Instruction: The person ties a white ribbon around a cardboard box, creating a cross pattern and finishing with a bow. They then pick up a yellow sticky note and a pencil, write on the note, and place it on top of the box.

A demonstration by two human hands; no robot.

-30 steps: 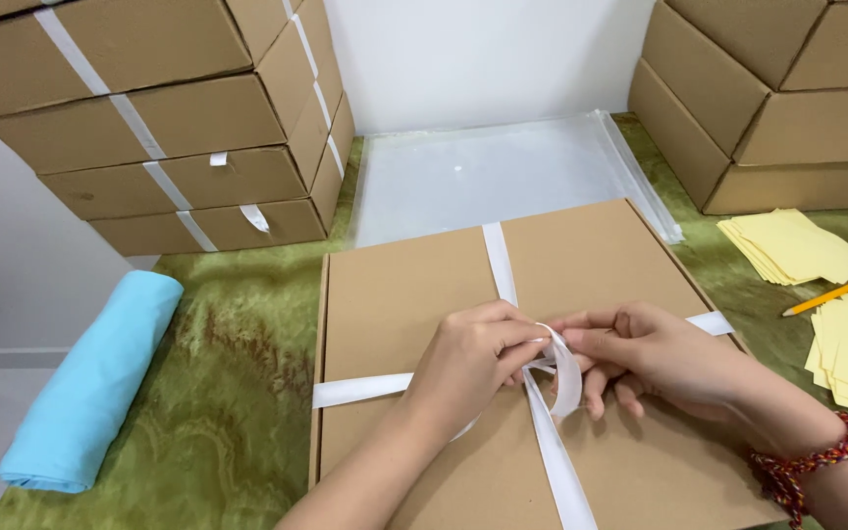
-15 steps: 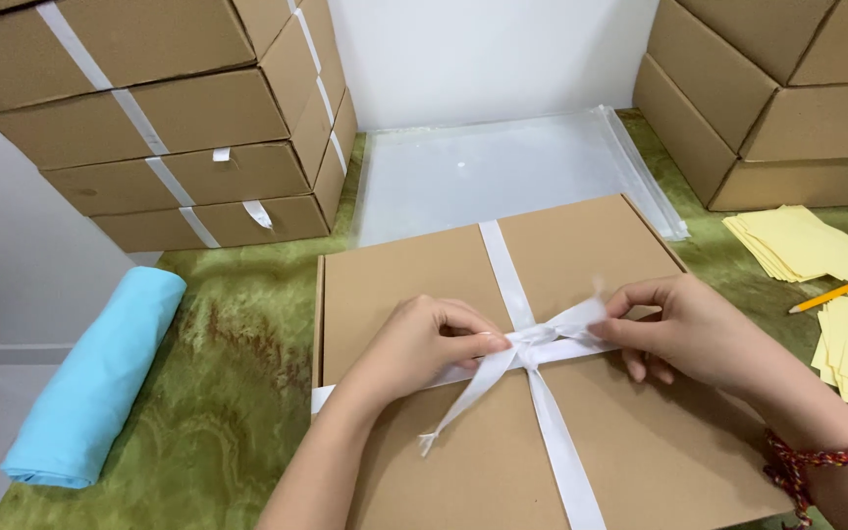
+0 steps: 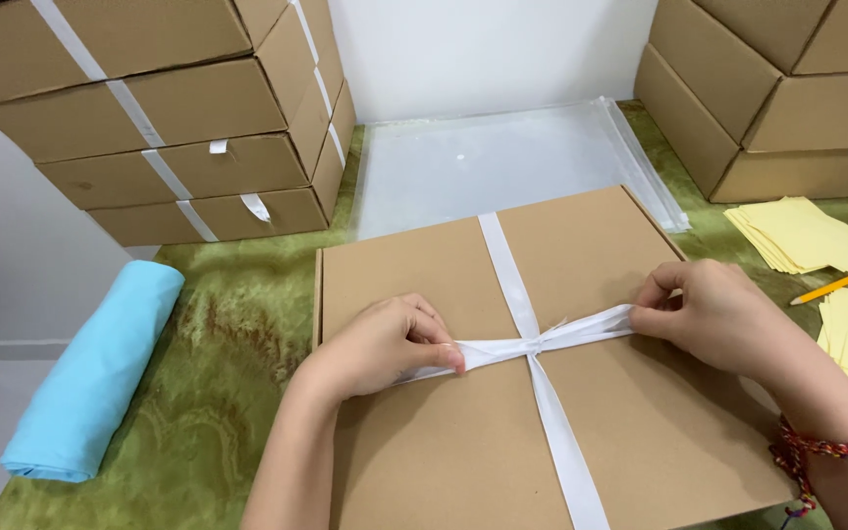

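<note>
- The left hand (image 3: 380, 344) is pinching one end of the white ribbon (image 3: 542, 344) between thumb and fingertips, the grip pressed together on the strip just left of the crossing.
- The right hand (image 3: 718, 314) is pinching the other end in the same way, fingers curled shut on it at the right side of the crossing.
- Between the two grips the ribbon is lying stretched and nearly level — slightly higher at the right — so its long axis is running left to right, from one hand to the other.
- The knot (image 3: 532, 345) is sitting midway between the hands, where this strip is crossing a second band of ribbon that is running from the far edge of the lid toward the near edge; the left hand looks a little nearer to the knot than the right.
- The ribbon is lying on the lid of a flat brown cardboard box (image 3: 424, 451), which is resting on the green-patterned bench (image 3: 218, 393) directly in front of the person.
- A beaded red bracelet (image 3: 826, 447) is circling the right wrist.
- Farther out, a rolled light-blue cloth (image 3: 95, 373) is lying at the left, a clear plastic sleeve (image 3: 503, 162) is lying beyond the box, and stacks of ribbon-tied cardboard boxes (image 3: 179, 118) are standing at both far corners.
- Yellow paper sheets (image 3: 797, 236) and a yellow pencil (image 3: 841, 282) are lying at the right — well apart from the hands.
</note>
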